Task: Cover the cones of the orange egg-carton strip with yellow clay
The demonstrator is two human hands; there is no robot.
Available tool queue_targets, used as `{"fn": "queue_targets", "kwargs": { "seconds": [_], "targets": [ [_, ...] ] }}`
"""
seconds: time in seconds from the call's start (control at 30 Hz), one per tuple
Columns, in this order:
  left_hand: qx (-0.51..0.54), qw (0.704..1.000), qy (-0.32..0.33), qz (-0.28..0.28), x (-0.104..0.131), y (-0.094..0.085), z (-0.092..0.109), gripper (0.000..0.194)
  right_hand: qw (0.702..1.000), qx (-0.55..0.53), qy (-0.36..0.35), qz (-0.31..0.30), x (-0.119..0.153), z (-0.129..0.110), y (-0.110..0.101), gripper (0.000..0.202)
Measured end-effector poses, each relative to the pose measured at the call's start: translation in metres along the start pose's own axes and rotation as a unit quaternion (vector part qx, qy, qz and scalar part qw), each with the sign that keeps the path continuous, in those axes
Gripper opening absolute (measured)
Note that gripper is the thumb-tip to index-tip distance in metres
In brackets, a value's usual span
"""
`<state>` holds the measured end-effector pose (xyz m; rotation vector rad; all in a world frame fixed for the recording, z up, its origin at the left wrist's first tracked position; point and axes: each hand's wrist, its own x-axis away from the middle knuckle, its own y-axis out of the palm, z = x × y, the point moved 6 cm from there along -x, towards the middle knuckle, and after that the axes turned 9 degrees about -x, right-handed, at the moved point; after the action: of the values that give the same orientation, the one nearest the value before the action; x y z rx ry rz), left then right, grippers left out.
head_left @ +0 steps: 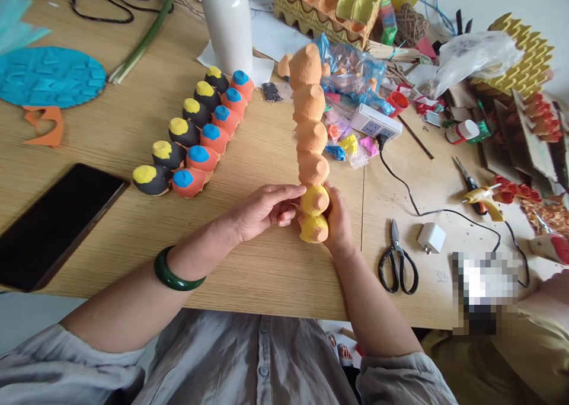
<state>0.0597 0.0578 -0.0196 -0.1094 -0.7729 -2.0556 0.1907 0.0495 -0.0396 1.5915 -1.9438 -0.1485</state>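
Note:
A strip of orange egg carton cups (310,135) is held lengthwise away from me, over the table. Its two nearest cups are coated with yellow clay (315,200), with bare orange patches at their tips. My right hand (339,220) is closed round the near right side of the strip; its fingertips are hidden behind it. On the opposite side, my left hand (271,208) has one digit stretched onto the upper yellow cup and the other fingers curled in. To the left lies a double row of cups (195,133), black ones with yellow tips and orange ones with blue tips.
A phone (62,224) lies at left, below a blue oval piece (53,76). A white bottle (227,28) stands behind. At right are scissors (397,260), a white adapter (431,238), a corded power strip (376,122) and a glue gun (484,200). A person's sleeve (524,357) shows there.

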Motion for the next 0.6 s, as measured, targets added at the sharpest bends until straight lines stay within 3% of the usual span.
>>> {"fn": "queue_targets", "kwargs": {
  "seconds": [0.1, 0.37, 0.6],
  "targets": [
    [0.012, 1.000, -0.013, 0.007, -0.001, -0.002, -0.002, 0.035, 0.998, -0.036, 0.041, 0.014, -0.002, 0.001, 0.001, 0.040],
    [-0.012, 1.000, -0.019, 0.020, -0.001, -0.008, -0.004, 0.033, 0.997, -0.045, 0.059, -0.007, 0.001, 0.002, 0.009, 0.042],
    [-0.106, 0.994, 0.016, 0.037, -0.003, -0.013, 0.001, 0.041, 0.997, -0.077, 0.012, 0.028, 0.000, -0.001, 0.001, 0.030]
  ]
}}
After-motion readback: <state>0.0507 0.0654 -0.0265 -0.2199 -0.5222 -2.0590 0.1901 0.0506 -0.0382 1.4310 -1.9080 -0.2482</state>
